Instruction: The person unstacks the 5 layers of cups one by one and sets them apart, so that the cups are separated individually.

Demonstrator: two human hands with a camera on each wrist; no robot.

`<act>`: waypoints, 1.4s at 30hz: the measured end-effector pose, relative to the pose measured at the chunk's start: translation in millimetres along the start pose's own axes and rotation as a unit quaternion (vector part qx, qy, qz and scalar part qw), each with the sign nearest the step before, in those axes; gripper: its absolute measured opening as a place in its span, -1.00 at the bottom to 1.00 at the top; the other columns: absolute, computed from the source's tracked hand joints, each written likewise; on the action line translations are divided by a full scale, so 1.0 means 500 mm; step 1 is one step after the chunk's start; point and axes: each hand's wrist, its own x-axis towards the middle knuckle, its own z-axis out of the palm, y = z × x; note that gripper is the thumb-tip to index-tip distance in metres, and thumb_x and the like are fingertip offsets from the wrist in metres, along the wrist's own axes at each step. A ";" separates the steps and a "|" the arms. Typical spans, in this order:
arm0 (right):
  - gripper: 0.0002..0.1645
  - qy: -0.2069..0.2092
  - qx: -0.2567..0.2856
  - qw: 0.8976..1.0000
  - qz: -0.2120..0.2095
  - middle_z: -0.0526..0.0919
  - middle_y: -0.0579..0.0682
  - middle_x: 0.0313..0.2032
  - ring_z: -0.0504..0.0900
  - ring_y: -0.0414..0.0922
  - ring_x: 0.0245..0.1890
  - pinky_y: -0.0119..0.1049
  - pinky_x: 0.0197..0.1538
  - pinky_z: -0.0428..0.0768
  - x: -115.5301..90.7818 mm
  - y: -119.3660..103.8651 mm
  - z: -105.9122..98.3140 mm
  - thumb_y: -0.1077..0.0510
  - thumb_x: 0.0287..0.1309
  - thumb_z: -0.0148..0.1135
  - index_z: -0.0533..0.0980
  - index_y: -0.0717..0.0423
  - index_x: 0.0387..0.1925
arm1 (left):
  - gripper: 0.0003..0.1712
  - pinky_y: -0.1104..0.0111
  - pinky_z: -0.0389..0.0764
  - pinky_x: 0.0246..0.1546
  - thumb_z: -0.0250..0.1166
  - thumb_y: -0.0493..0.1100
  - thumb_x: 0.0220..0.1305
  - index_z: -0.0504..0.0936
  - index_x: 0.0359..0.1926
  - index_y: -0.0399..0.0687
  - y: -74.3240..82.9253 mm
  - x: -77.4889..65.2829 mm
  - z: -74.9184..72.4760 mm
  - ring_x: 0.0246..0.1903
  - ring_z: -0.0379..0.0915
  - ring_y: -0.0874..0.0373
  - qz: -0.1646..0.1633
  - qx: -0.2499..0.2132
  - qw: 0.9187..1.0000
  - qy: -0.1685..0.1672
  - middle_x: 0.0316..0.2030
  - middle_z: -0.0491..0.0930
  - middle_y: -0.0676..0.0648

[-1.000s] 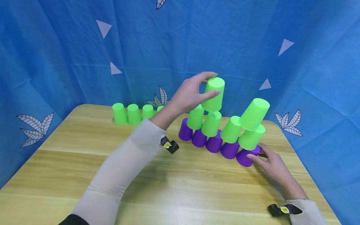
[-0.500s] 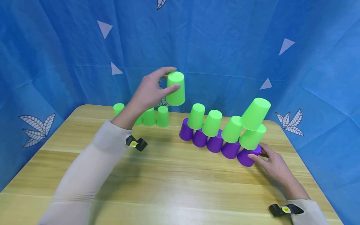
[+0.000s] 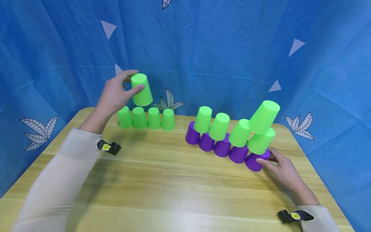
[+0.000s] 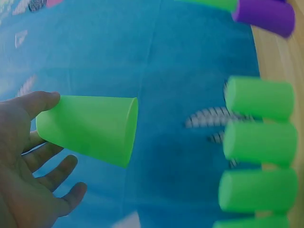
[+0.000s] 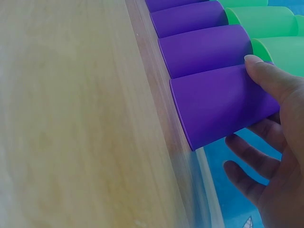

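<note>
My left hand (image 3: 116,93) pinches an upside-down green cup (image 3: 142,91) between thumb and fingers, up in the air over a row of upside-down green cups (image 3: 154,118). In the left wrist view the held cup (image 4: 90,126) shows whole, its base end between thumb and fingers. My right hand (image 3: 282,169) grips the rightmost purple cup (image 3: 255,161), thumb on its near side. That cup ends a bottom row of purple cups (image 3: 206,141). On them stands a second tier of green cups (image 3: 219,126), and a single green cup (image 3: 264,117) tops the right end.
The wooden table (image 3: 162,190) spreads in front of the cups. Behind it hangs a blue cloth (image 3: 185,42) with leaf and triangle prints. The table's right edge runs close beside my right arm.
My left hand has carried the green cup leftward, from above the second tier's left part to over the separate green row. The right hand has kept its place on the purple cup.
</note>
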 end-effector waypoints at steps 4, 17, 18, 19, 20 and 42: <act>-0.29 0.000 0.001 1.000 -0.002 0.56 0.33 0.08 0.56 0.32 0.01 0.21 0.04 0.48 0.000 0.000 0.002 -0.03 0.32 0.24 0.30 0.27 0.34 | -0.24 -0.17 0.34 0.16 0.23 0.20 0.32 0.29 0.44 0.03 -0.051 -0.010 -0.019 0.25 0.30 -0.20 -0.034 0.015 0.999 0.016 0.26 0.42 -0.21; -0.27 -0.002 -0.001 1.000 0.007 0.55 0.35 0.09 0.56 0.34 0.01 0.24 0.04 0.48 0.000 0.000 -0.002 -0.05 0.32 0.24 0.30 0.28 0.34 | -0.17 -0.08 0.48 -0.09 0.14 0.24 0.36 0.18 0.49 -0.04 -0.207 -0.031 -0.056 0.23 0.28 -0.26 -0.104 0.028 0.992 0.059 0.28 0.35 -0.31; -0.27 -0.002 0.000 1.000 0.008 0.54 0.35 0.09 0.56 0.34 0.02 0.25 0.05 0.47 0.000 0.000 -0.003 -0.06 0.32 0.24 0.30 0.28 0.34 | -0.17 -0.08 0.48 -0.08 0.14 0.23 0.36 0.17 0.49 -0.05 -0.217 -0.032 -0.057 0.23 0.28 -0.27 -0.108 0.026 0.992 0.062 0.29 0.35 -0.32; -0.26 -0.003 0.001 1.000 0.009 0.54 0.35 0.09 0.55 0.34 0.02 0.25 0.05 0.47 0.000 0.000 -0.003 -0.06 0.32 0.23 0.29 0.28 0.34 | -0.17 -0.09 0.47 -0.07 0.13 0.23 0.36 0.16 0.49 -0.06 -0.226 -0.033 -0.058 0.23 0.27 -0.27 -0.113 0.027 0.991 0.065 0.29 0.34 -0.32; -0.26 -0.004 0.001 1.000 0.010 0.54 0.35 0.10 0.55 0.34 0.02 0.25 0.05 0.47 0.000 0.000 -0.003 -0.06 0.32 0.23 0.29 0.27 0.35 | -0.16 -0.10 0.45 -0.04 0.13 0.23 0.36 0.16 0.49 -0.07 -0.235 -0.034 -0.058 0.23 0.27 -0.28 -0.119 0.027 0.990 0.068 0.29 0.33 -0.33; -0.26 -0.005 0.002 1.000 0.011 0.54 0.33 0.10 0.55 0.33 0.03 0.24 0.05 0.48 0.000 0.001 -0.001 -0.07 0.32 0.23 0.29 0.27 0.35 | -0.16 -0.19 0.20 0.23 0.16 0.14 0.38 0.14 0.45 -0.28 -0.373 -0.049 -0.004 0.24 0.24 -0.37 -0.163 0.015 0.984 0.066 0.30 0.29 -0.43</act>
